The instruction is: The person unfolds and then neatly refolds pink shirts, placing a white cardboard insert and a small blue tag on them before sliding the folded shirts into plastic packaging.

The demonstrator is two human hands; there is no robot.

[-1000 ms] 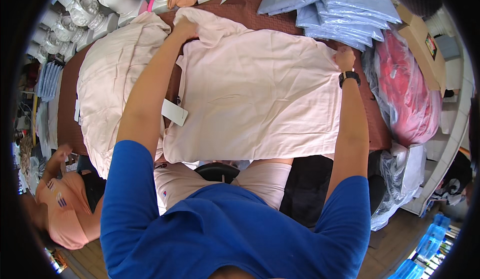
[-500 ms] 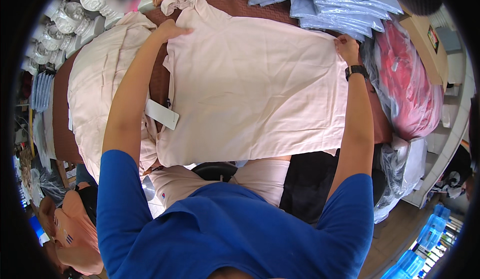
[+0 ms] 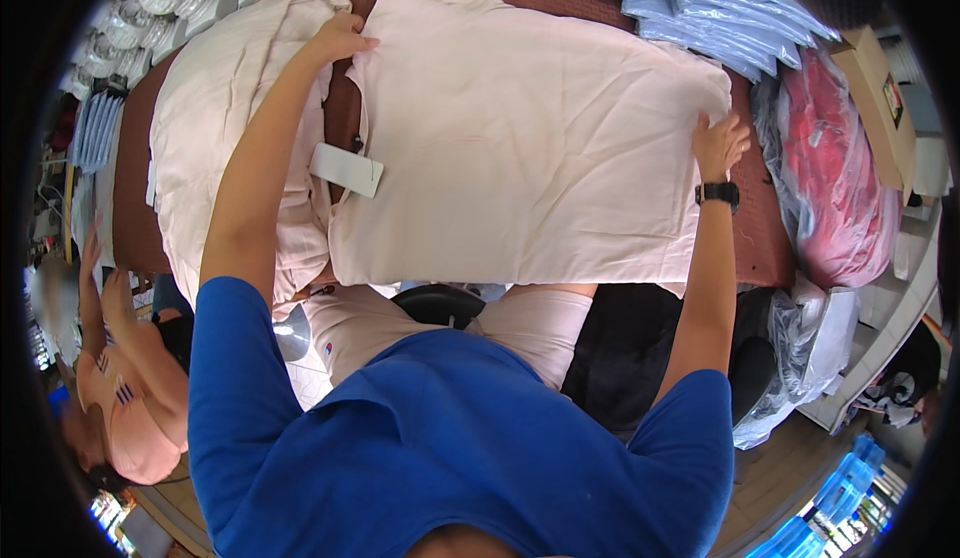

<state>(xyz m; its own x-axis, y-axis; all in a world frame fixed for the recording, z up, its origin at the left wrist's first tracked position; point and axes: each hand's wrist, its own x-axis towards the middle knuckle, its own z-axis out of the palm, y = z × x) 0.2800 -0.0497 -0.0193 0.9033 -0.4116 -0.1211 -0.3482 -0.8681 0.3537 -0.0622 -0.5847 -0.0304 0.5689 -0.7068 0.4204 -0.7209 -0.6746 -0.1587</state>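
Note:
A pale pink garment (image 3: 530, 148) lies spread over the brown-covered table (image 3: 750, 228) in front of me. My left hand (image 3: 343, 38) is at its upper left edge, fingers curled together on the cloth and thumb towards it. Along the right edge, my right hand (image 3: 718, 146) has its fingers spread, palm side by the cloth and gripping nothing. A blank-looking white tag (image 3: 346, 170) rests at the garment's left side. To the left lies a pile of the same pale pink cloth (image 3: 225, 128), partly behind my left forearm.
Blue garments in clear bags (image 3: 715, 8) are stacked at the back right. Beside them are a red bagged bundle (image 3: 830, 168) and a cardboard box (image 3: 875, 108). White plastic-wrapped items (image 3: 150, 18) line the back left. A co-worker in an orange shirt (image 3: 140, 398) is at the lower left.
My right hand has let go of the upper right corner and moved down the right edge, its fingers opening. The left hand stays at the upper left edge. The view has shifted slightly.

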